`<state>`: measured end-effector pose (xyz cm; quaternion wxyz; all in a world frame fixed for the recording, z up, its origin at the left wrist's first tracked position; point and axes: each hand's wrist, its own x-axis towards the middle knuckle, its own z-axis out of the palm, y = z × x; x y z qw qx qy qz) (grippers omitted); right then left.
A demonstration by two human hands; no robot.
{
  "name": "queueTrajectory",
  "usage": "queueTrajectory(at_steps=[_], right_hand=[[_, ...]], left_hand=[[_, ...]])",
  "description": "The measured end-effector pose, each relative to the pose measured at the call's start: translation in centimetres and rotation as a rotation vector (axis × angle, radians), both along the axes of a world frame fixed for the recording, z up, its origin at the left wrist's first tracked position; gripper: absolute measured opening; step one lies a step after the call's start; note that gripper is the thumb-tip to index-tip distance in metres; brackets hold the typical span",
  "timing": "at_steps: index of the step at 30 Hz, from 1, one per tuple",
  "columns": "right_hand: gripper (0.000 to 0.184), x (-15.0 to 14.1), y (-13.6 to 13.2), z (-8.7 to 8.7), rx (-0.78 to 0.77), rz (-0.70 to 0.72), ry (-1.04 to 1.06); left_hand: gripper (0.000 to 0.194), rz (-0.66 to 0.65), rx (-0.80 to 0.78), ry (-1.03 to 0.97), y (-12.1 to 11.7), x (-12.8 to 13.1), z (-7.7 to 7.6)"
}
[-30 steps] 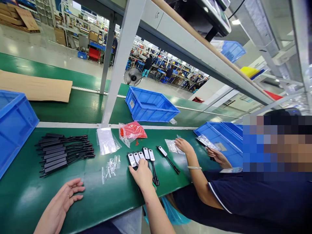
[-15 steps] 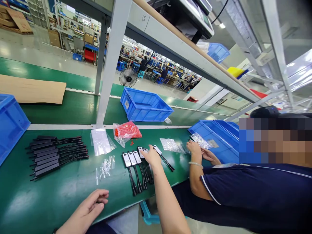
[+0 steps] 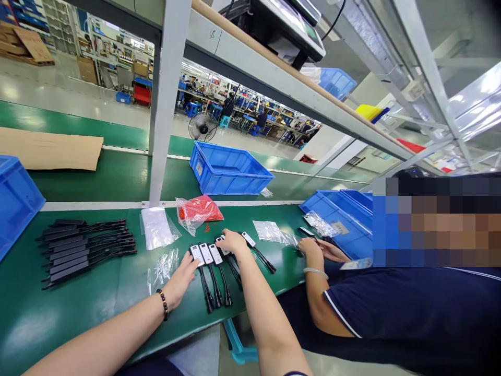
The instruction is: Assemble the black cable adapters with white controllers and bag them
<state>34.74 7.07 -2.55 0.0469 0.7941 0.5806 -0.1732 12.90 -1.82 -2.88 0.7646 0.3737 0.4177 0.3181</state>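
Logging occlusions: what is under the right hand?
Under the right hand, part of a white-faced black device and black cables show; the rest is covered, so the count cannot be told.

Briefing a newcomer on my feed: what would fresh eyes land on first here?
Probably the bag of bright red pieces on the green bench, before the blue bin. Then the left hand and right hand at the white-faced devices, with black units fanned out far left.
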Motion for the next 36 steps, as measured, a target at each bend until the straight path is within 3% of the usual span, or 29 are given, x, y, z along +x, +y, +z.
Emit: queueTrajectory(at_steps=[4, 9, 13, 18, 21, 25, 27, 29, 32, 36], right_hand=[[0.062, 1.2, -1.2, 0.2, 0.004, 0.016, 0.037], [0.063, 2.6, -2.3, 0.2, 0.024, -0.003, 0.073], [0.062, 3.5, -2.8, 0.7, 0.033, -0.021, 0.080], [0.059, 2.3, -3.6, 1.9, 0.081, -0.036, 0.025], [0.036, -1.9, -4.1, 2.9, 0.269, 0.062, -0.003], [0.022, -12.1, -5.2, 4.1, 0.463, 0.522, 0.057], [0.017, -17.8, -5.6, 4.2, 0.466, 0.652, 0.092], [0.014, -22.9, -5.7, 3.8, 0.510, 0.841, 0.080], [0.012, -28.3, -5.2, 2.4, 0.528, 0.950, 0.066], [0.013, -31.2, -4.2, 1.2, 0.517, 0.975, 0.041]], left_hand=[[0.072, -0.021, -0.008, -0.029, -0.4, 0.6, 0.2], [0.059, -0.045, 0.024, -0.119, -1.4, 1.8, 0.6], [0.060, -0.073, -0.015, -0.186, -1.6, 2.6, 0.2], [0.059, -0.074, -0.096, -0.191, -2.6, 0.5, -0.9], [0.043, -0.104, -0.160, -0.181, -4.3, -2.0, -1.2], [0.028, -0.165, -0.215, -0.187, -6.4, -5.7, -0.9], [0.026, -0.122, -0.222, -0.198, -7.0, -7.8, -0.5], [0.022, -0.002, -0.221, -0.218, -7.3, -10.1, -0.1], [0.018, 0.239, -0.214, -0.249, -7.6, -13.9, 0.4], [0.023, 0.534, -0.230, -0.296, -7.7, -18.3, 0.6]])
